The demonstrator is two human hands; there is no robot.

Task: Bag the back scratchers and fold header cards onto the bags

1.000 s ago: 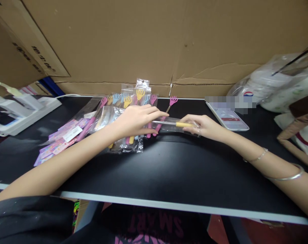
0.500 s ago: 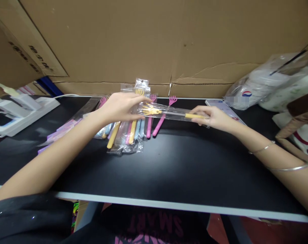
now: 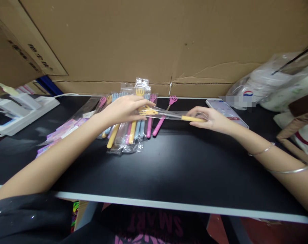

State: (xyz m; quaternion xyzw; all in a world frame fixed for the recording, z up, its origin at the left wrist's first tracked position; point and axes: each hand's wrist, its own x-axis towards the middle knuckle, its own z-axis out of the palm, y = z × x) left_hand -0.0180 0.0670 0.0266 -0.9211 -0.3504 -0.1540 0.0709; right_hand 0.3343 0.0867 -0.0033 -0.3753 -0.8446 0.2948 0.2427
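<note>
A yellow back scratcher (image 3: 193,118) in a clear plastic sleeve is stretched sideways between my hands, just above the table. My left hand (image 3: 127,108) is closed on the sleeve at the claw end. My right hand (image 3: 207,118) grips the yellow handle end, thumb and fingers round it. Beneath and behind my left hand lies a pile of bagged back scratchers (image 3: 132,132) in yellow, blue and pink. An unwrapped-looking pink back scratcher (image 3: 159,126) rests at a slant on the pile's right side, claw pointing away. My left hand hides part of the pile.
A white power strip (image 3: 29,115) with plugs stands at the left, near purple-printed packages (image 3: 64,130). At the right lie a phone (image 3: 226,112) and a plastic-bagged white cup (image 3: 260,84). A cardboard wall (image 3: 143,40) closes off the back of the black table (image 3: 169,169).
The handle end of the yellow back scratcher has dipped slightly and shifted a little left within my right hand's grip. More of the handle shows. My left hand has hardly moved.
</note>
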